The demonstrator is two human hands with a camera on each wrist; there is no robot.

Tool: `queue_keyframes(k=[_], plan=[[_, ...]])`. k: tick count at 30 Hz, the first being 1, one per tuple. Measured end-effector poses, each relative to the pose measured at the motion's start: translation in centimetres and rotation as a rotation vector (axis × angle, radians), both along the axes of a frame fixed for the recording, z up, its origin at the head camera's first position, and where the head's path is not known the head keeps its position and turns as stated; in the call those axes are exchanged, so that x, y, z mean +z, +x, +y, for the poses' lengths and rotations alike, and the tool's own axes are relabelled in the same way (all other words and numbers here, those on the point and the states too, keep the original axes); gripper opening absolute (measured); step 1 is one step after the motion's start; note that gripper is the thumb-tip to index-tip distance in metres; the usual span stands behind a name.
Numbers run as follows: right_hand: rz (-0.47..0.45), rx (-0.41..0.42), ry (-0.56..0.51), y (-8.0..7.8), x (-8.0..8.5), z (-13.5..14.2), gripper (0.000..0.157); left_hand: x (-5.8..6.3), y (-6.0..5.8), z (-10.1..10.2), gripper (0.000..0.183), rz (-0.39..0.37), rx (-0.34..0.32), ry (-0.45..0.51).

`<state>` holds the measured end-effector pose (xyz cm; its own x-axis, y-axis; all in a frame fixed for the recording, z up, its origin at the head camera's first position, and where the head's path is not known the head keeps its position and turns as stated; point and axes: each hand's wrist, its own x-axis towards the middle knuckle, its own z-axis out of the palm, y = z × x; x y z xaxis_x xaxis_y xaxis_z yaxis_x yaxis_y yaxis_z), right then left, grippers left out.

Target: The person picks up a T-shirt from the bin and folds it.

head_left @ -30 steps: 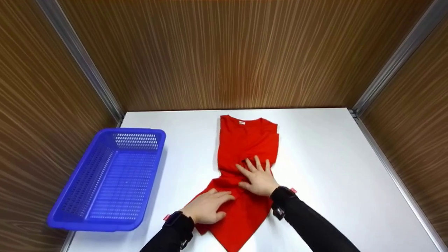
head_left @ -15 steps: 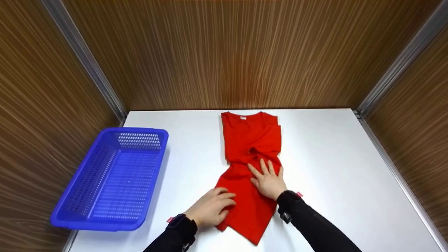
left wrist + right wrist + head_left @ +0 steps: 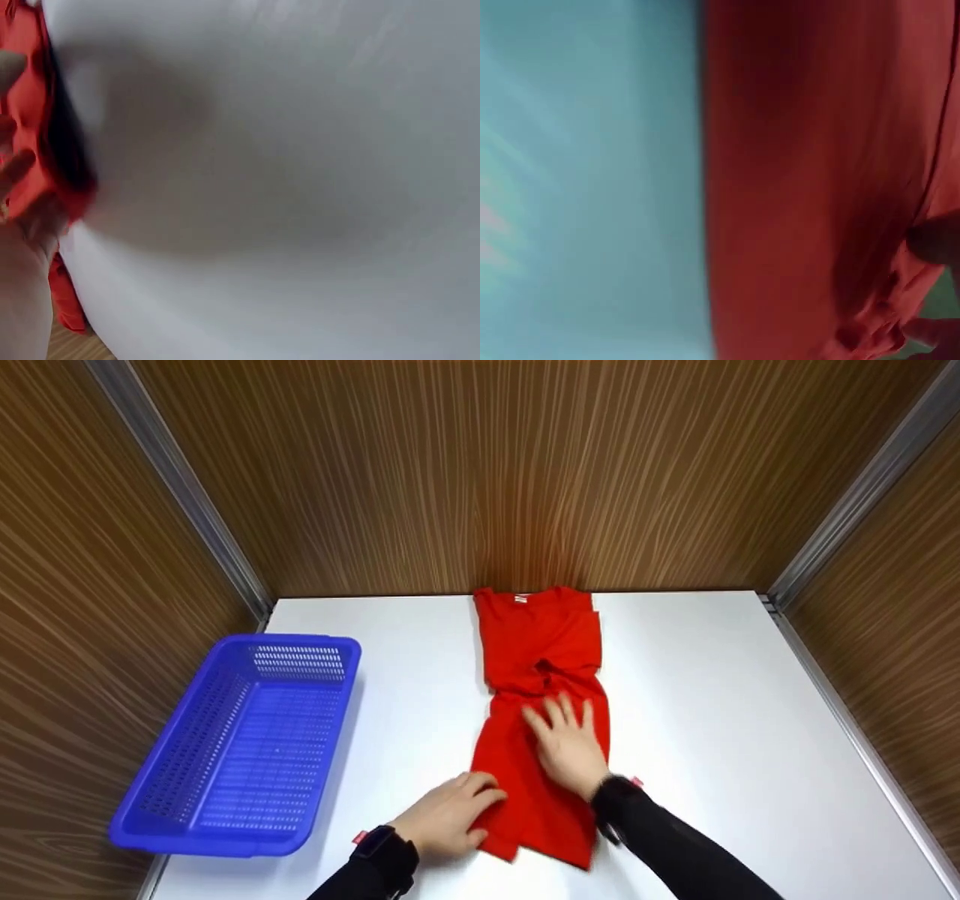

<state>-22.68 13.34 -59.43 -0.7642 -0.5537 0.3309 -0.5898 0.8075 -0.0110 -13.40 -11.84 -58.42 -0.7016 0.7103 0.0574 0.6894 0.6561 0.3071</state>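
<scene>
A red shirt (image 3: 536, 641), with a small white label at its neckline, lies lengthwise on the white table, bunched across its middle. On its lower half rests my right hand (image 3: 568, 742), fingers spread and slightly blurred; the right wrist view has the smooth red fabric (image 3: 780, 180) with two fingertips at its right edge. My left hand (image 3: 450, 816) lies at the lower left side of the shirt, fingers loosely bent over the edge and thumb apart. In the left wrist view its fingers spread over the red cloth (image 3: 30, 112), whose edge lifts a little from the table.
A blue perforated plastic basket (image 3: 262, 757) with nothing in it stands at the left of the white table (image 3: 720, 720). Wood-grain panels (image 3: 480, 472) wall the table at the back and both sides, joined by grey metal corner strips.
The shirt has shifted toward the back panel, its neckline now at the table's rear edge. Its lower part has swung right and straightened. My right hand has slid slightly right.
</scene>
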Motion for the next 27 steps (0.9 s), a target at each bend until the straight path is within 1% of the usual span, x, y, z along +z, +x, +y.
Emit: queue_keyframes(k=[2, 4, 5, 7, 9, 10, 12, 14, 15, 17, 18, 19, 21, 24, 26, 27], plan=[[0.001, 0.165, -0.038, 2.3, 0.1, 0.5, 0.045, 0.2, 0.3, -0.3, 0.055, -0.021, -0.045, 0.034], [-0.040, 0.306, -0.053, 4.7, 0.1, 1.4, 0.044, 0.1, 0.5, -0.8, 0.051, -0.010, -0.082, 0.038], [-0.066, 0.360, -0.053, 5.8, 0.0, 2.0, 0.046, 0.1, 0.6, -1.0, 0.049, 0.007, -0.098, 0.029], [-0.110, 0.425, -0.034, 7.7, -0.3, 3.4, 0.052, -0.2, 0.9, -1.7, 0.044, 0.058, -0.126, 0.001], [-0.148, 0.444, -0.013, 8.8, -0.5, 4.8, 0.053, -0.5, 1.2, -2.2, 0.040, 0.105, -0.156, -0.006], [-0.154, 0.448, -0.012, 9.1, -0.5, 5.3, 0.050, -0.6, 1.3, -2.4, 0.036, 0.128, -0.167, -0.004], [-0.155, 0.460, -0.006, 9.4, -0.5, 6.2, 0.039, -0.8, 1.5, -2.4, 0.028, 0.204, -0.203, -0.001], [-0.128, 0.480, 0.003, 9.4, -0.4, 6.8, 0.030, -1.0, 1.6, -2.1, 0.018, 0.313, -0.240, -0.024], [-0.099, 0.495, 0.002, 9.5, -0.4, 7.0, 0.026, -1.1, 1.6, -1.9, 0.014, 0.378, -0.256, -0.042], [-0.051, 0.521, 0.000, 9.5, -0.5, 7.4, 0.024, -1.3, 1.6, -1.7, 0.008, 0.500, -0.280, -0.085], [-0.036, 0.524, -0.002, 9.5, -0.6, 7.6, 0.024, -1.5, 1.5, -1.7, 0.007, 0.541, -0.287, -0.100], [-0.023, 0.524, -0.009, 9.4, -0.6, 7.8, 0.024, -1.6, 1.4, -1.8, 0.007, 0.565, -0.291, -0.108], [-0.012, 0.522, -0.032, 9.3, -0.7, 8.0, 0.026, -1.7, 1.3, -1.9, 0.007, 0.568, -0.287, -0.110], [-0.009, 0.534, -0.071, 9.1, -0.7, 8.3, 0.026, -1.6, 1.1, -2.0, 0.005, 0.519, -0.258, -0.086], [0.002, 0.565, -0.119, 8.9, -0.6, 8.4, 0.030, -1.3, 1.2, -2.0, 0.004, 0.486, -0.230, -0.050], [0.009, 0.579, -0.153, 8.9, -0.6, 8.5, 0.033, -1.1, 1.2, -1.9, 0.005, 0.474, -0.215, -0.017]])
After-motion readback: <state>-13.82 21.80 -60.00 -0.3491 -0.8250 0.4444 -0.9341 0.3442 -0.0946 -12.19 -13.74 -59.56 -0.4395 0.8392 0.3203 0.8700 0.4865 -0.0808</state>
